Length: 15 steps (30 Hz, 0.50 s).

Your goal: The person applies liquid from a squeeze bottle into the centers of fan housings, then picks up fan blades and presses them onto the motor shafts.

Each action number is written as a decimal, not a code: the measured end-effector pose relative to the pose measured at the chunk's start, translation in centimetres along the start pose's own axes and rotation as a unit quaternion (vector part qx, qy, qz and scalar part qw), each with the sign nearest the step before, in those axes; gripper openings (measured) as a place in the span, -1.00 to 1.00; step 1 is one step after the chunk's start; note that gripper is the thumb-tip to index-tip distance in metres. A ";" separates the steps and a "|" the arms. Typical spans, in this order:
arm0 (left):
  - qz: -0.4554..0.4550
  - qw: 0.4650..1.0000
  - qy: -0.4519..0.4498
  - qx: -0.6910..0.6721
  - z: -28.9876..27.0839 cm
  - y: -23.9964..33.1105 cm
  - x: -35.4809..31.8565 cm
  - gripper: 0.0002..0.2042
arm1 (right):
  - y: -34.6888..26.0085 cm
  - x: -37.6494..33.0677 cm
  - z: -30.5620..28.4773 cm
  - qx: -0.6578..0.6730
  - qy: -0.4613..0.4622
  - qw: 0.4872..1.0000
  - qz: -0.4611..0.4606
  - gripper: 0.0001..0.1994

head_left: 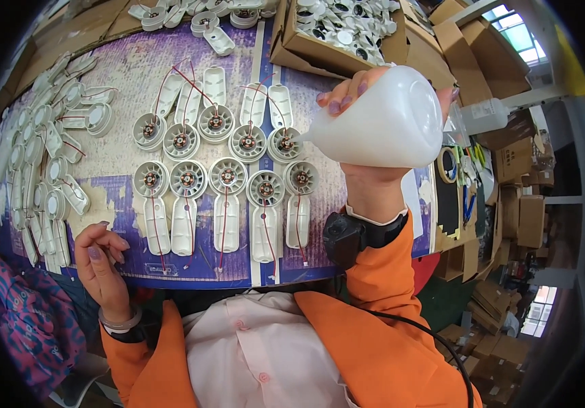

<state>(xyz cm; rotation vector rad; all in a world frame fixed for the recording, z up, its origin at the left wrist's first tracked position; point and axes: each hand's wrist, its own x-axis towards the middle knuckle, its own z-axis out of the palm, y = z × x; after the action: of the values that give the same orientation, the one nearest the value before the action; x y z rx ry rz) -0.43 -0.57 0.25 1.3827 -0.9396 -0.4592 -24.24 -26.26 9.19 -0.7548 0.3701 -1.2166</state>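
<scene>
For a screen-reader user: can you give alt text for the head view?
The right hand tips a white squeeze bottle, its nozzle at one of the white fan housings laid in two rows on a purple-covered table. The left hand rests curled at the table's near edge; more housings are stacked at left.

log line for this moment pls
right hand tips white squeeze bottle, nozzle at top-row fan housing | left hand curled, empty, at table edge

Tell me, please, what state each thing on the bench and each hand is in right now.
Squeeze bottle: tipped sideways, nozzle at a top-row fan housing.
Right hand: gripping the bottle.
Left hand: loosely curled, empty, at the bench edge.
Fan housings: two rows, open side up, red wires attached.
Cardboard box: open, filled with white parts.
</scene>
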 end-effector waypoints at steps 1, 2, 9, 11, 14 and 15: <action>-0.002 1.000 0.000 0.001 0.0 0.0 0.0 -0.68 | 0.0 0.0 -0.1 -0.015 -0.030 0.999 -0.002 -0.25; -0.005 1.000 0.000 0.002 0.0 0.1 -0.1 -0.68 | -0.1 0.1 -0.2 -0.030 -0.061 0.998 -0.004 -0.26; -0.006 1.000 0.002 0.005 0.1 0.0 -0.1 -0.68 | 0.4 0.8 -2.4 -0.132 -0.042 0.986 -0.091 -0.37; -0.007 1.000 0.004 0.005 0.1 0.1 0.0 -0.69 | 0.5 1.0 -2.7 -0.136 -0.071 0.983 -0.105 -0.40; -0.001 1.000 0.012 0.005 0.4 0.4 0.1 -0.69 | 1.1 1.3 -3.6 -0.259 -0.058 0.949 -0.168 -0.42; 0.002 1.000 0.017 0.004 0.4 0.4 0.1 -0.70 | 1.2 1.3 -3.5 -0.321 -0.051 0.925 -0.198 -0.44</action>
<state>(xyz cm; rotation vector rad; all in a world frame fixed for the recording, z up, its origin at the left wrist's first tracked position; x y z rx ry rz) -0.82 -0.82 0.64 1.3924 -0.9174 -0.4288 -25.18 -28.39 6.11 -1.5099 0.5586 -1.4384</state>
